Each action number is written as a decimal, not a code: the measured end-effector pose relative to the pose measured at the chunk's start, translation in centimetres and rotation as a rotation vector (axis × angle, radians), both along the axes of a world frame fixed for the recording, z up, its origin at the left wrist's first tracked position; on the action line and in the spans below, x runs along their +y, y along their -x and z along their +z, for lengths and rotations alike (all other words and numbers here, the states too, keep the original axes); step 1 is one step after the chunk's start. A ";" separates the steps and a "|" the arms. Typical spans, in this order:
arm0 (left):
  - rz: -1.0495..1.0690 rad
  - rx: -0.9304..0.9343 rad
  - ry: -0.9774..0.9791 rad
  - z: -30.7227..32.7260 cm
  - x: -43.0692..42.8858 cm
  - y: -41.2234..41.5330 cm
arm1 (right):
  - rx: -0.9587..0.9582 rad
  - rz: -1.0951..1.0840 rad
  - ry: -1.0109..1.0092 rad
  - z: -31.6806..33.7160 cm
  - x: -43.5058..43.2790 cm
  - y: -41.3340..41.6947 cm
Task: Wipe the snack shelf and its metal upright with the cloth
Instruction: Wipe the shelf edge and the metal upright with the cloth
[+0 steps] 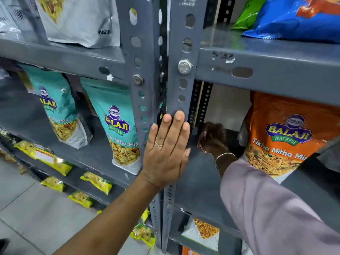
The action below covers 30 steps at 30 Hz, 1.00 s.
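Note:
The grey slotted metal upright (181,85) runs down the middle of the view, with a second one (137,57) just left of it. My left hand (166,150) lies flat against both uprights with fingers extended, a ring on one finger, holding nothing. My right hand (211,138), blurred and wearing a bangle, reaches into the grey snack shelf (200,181) right of the upright. It is closed on a dark cloth (232,142) that lies on the shelf near the back corner. A mauve sleeve covers my right forearm.
An orange snack bag (283,137) stands just right of my right hand. Two teal bags (117,126) (57,105) stand on the left shelf. Yellow packets (44,157) fill the lower rows; blue and green bags (294,17) lie above. Tiled floor (27,208) lies at the lower left.

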<state>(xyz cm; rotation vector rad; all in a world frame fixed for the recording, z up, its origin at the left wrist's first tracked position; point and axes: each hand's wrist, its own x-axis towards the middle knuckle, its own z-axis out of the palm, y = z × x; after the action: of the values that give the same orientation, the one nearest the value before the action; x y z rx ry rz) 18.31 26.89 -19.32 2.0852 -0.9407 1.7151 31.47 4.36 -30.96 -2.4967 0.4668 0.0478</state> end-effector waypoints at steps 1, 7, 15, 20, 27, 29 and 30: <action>-0.004 -0.001 0.003 0.0 0.0 0.0 | 0.050 0.091 -0.027 1.2 0.5 0.7; -0.004 -0.001 0.007 0.2 0.0 0.1 | 0.013 0.136 -0.027 1.2 0.5 0.8; 0.002 0.010 0.006 0.1 0.0 0.2 | 0.097 0.157 0.485 1.0 5.2 5.5; -0.007 0.026 0.003 0.1 0.1 0.2 | 0.054 0.270 0.490 1.6 5.2 6.2; -0.028 0.036 0.001 0.2 0.1 0.3 | 0.164 -0.066 0.396 1.0 6.6 7.8; -0.032 0.038 0.000 0.2 0.1 0.3 | 0.107 0.066 0.488 0.6 7.2 8.6; -0.033 0.043 0.001 0.3 0.1 0.4 | 0.068 0.153 0.495 0.4 7.8 9.5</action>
<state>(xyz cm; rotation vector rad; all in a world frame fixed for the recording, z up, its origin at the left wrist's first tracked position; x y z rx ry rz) 17.96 27.01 -19.05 2.0860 -0.9560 1.6478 22.01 12.13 -30.58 -3.0224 0.3440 0.0858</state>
